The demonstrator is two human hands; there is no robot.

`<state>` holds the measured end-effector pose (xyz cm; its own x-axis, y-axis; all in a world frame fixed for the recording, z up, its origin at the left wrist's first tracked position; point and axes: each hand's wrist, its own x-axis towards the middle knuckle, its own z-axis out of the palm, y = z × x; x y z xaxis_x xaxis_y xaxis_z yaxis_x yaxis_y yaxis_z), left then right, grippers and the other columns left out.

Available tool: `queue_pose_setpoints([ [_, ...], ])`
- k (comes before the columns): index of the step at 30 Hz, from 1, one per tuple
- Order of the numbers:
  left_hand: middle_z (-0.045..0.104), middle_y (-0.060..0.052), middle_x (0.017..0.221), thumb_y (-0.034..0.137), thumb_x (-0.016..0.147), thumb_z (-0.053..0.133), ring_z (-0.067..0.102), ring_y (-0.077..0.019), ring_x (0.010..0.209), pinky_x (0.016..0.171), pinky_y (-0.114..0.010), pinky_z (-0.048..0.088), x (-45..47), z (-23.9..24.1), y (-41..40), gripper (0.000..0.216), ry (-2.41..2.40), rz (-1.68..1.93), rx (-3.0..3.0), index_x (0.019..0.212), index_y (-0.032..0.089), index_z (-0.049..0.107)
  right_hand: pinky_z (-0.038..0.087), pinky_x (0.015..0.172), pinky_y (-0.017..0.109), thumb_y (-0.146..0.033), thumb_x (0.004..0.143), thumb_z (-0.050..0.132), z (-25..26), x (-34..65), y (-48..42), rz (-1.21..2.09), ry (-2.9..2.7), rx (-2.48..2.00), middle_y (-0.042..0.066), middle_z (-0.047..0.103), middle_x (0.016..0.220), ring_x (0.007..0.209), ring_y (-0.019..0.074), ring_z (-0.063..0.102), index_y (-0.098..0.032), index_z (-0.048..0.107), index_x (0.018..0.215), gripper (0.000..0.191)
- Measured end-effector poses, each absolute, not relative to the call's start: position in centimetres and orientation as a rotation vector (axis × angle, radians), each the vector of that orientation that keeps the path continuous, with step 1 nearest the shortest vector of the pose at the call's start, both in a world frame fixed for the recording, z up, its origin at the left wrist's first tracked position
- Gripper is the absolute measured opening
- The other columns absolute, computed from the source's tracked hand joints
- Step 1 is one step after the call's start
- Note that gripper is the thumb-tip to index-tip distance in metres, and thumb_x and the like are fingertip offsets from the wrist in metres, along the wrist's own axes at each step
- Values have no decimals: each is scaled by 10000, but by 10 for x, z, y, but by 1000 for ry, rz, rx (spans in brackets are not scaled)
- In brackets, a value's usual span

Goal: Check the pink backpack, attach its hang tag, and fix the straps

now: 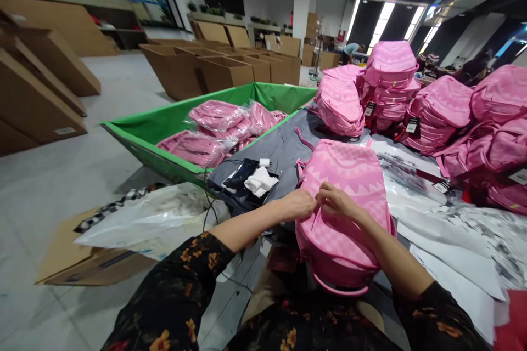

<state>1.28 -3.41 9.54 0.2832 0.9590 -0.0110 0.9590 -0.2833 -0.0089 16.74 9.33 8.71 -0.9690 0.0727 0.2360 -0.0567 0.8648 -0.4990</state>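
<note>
A pink backpack (346, 170) with a lighter zigzag pattern lies front side up at the table's near edge, its handle loop toward me. My left hand (302, 204) is closed at the bag's left side, with the fingertips pinched on the front. Close beside it, almost touching, my right hand (335, 197) also pinches the bag's front. The exact bit between the fingers, perhaps a zipper or a seam, is too small to make out. A thin pink strap (304, 138) sticks out from the bag's far left corner.
Stacked pink backpacks (391, 66) with tags stand at the back right. Plastic bags (444, 236) and white sheets cover the table's right. To the left are a crumpled white tissue (261, 181), a green bin (135, 131) of wrapped bags, and cardboard boxes (222, 68). A person (351, 50) bends far back.
</note>
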Motion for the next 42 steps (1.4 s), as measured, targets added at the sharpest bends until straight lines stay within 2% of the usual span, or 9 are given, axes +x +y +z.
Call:
queue_pose_setpoints([
  [6,698,-35,661,120,921,632,559,-158,576,624,-335,373,4,94,-67,205,-1148,-94,-2769,724,165,666,335,615,219,-52,700,539,79,150,98,807,-2917,-129,-13,499,812,670,102,472,-180,593,752,149],
  [13,631,-18,637,195,990,533,477,-153,582,621,-340,323,2,83,-95,291,-1313,-398,-2793,711,184,613,297,618,228,-88,742,565,81,143,96,719,-3008,-245,-18,503,805,673,103,453,-186,560,737,98],
  [17,582,-7,681,415,999,477,481,-140,636,621,-284,358,-21,55,-96,350,-2185,-1227,-2463,742,198,574,339,660,219,-100,815,546,79,154,93,640,-2963,-206,5,532,889,717,114,488,-186,602,873,118],
  [20,645,-45,827,520,893,534,554,-162,707,647,-285,434,-30,25,-81,332,-2619,-1967,-1764,934,198,605,348,665,228,-134,894,526,87,156,90,492,-3007,-173,42,572,1020,744,125,526,-195,625,1096,233],
  [23,690,-89,981,606,831,546,631,-192,818,701,-302,503,-18,1,-56,544,-2620,-2331,-1548,1170,182,587,342,642,239,-150,945,501,100,146,90,271,-3057,-246,81,594,1125,752,137,562,-208,602,1261,336],
  [27,700,-110,1139,634,795,630,655,-212,1008,888,-325,532,7,-13,-23,653,-2319,-2831,-1332,1274,193,574,403,641,245,-173,972,511,104,123,94,120,-3057,-290,110,612,1173,786,157,614,-202,590,1325,364],
  [32,690,-81,879,582,929,485,636,-212,854,808,-338,535,0,-4,0,449,-2439,-2380,-1605,983,163,637,509,828,296,-136,982,538,93,94,99,-15,-3064,-116,145,565,1402,1120,219,618,-202,662,1234,288],
  [36,543,7,620,436,862,627,547,-170,699,778,-309,488,-36,21,-24,337,-2469,-2107,-1831,651,186,542,500,863,365,-203,1030,503,96,81,104,-278,-3186,-83,178,629,1304,1187,285,567,-189,719,1117,233],
  [42,567,-5,598,249,950,460,519,-137,549,565,-288,366,5,24,-126,314,-1960,-977,-2426,648,209,538,481,790,341,-200,1053,418,93,72,111,-361,-3167,-104,183,613,1306,1134,275,554,-212,700,1161,302],
])
